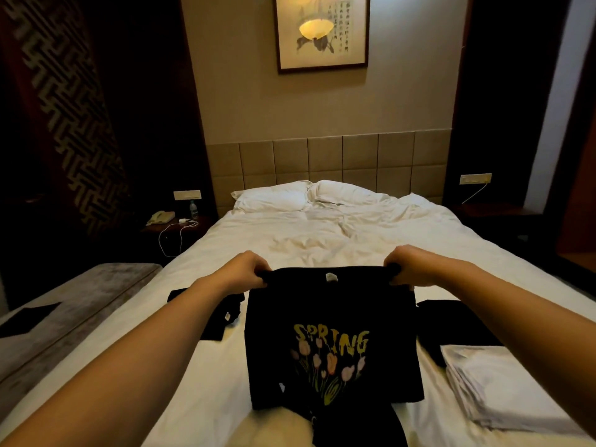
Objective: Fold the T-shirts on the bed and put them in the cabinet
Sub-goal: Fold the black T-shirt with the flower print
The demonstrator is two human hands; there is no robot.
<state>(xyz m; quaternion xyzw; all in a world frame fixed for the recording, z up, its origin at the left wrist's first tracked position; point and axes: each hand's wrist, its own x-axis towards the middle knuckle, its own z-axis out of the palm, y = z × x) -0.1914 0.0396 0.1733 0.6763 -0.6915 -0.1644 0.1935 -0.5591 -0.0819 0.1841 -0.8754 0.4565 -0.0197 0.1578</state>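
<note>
A black T-shirt (332,321) printed with "SPRING" and tulips hangs over the near end of the white bed (290,250). My left hand (248,269) grips its top left corner and my right hand (408,266) grips its top right corner, holding the top edge stretched straight and raised off the sheet. Its lower part rests on the bed. Another black garment (222,312) lies crumpled on the bed to the left. On the right, a folded black garment (451,321) lies beside a folded white one (496,385). No cabinet is in view.
Two pillows (274,198) lie at the padded headboard. A grey bench (80,304) with a dark cloth (25,319) on it runs along the bed's left side. The left nightstand (174,227) carries a phone, a bottle and a charger cable. A framed picture (321,32) hangs on the far wall.
</note>
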